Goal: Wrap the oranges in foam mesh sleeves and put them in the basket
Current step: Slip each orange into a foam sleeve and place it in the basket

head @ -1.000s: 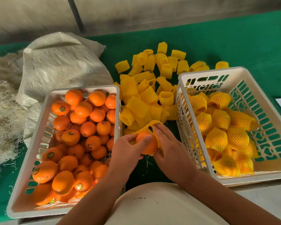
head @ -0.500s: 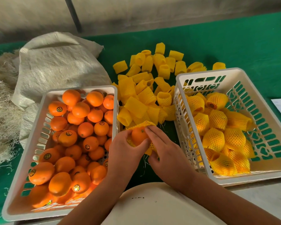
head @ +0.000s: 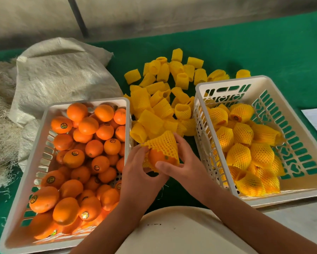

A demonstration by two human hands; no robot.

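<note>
Dozens of bare oranges (head: 91,154) fill the white slotted basket on the left (head: 44,162), many with small round stickers — the larger share of the job looks undone.

Seen from the head camera, looking down: a second white basket on the right (head: 300,153) holds roughly a dozen or more oranges already wrapped in yellow foam mesh (head: 245,143); its floor is well covered, with room left above. Between the two baskets, on the green-covered counter (head: 264,52), lies a loose heap of empty yellow foam mesh sleeves (head: 163,99), plenty for more fruit.

Just in front of that heap, both hands work on one orange (head: 158,156). A yellow sleeve (head: 163,143) covers its far half, while the near side shows bare. The left hand (head: 139,173) cups the fruit from the left, its fingers curled round the sleeve's edge. The right hand (head: 188,167) grips from the right, thumb across the front of the orange and fingers behind the mesh. This orange appears about half wrapped — it has yet to be fully covered and placed in the right basket.

At far left lie a pale woven sack (head: 62,74) and a tangle of straw-like fibre (head: 0,134).
</note>
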